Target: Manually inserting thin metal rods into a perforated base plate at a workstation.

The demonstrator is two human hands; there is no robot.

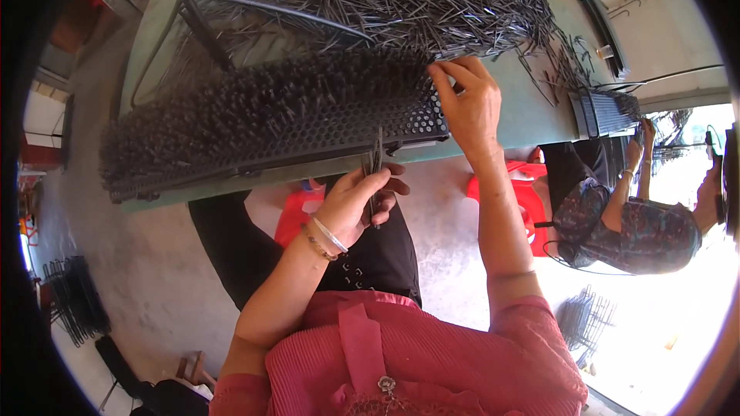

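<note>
Left fingers (398, 186) grip thin dark rods (377, 158); right fingers (470, 72) pinch together, contents unclear, a long black perforated rack (308, 137) at their left.

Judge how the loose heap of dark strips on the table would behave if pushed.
The heap of strips would probably shift unevenly and shed pieces, since they lie loose and crisscrossed. Each piece is likely light and fairly stiff: the left hand holds several at once, and that bunch looks straight.
</note>
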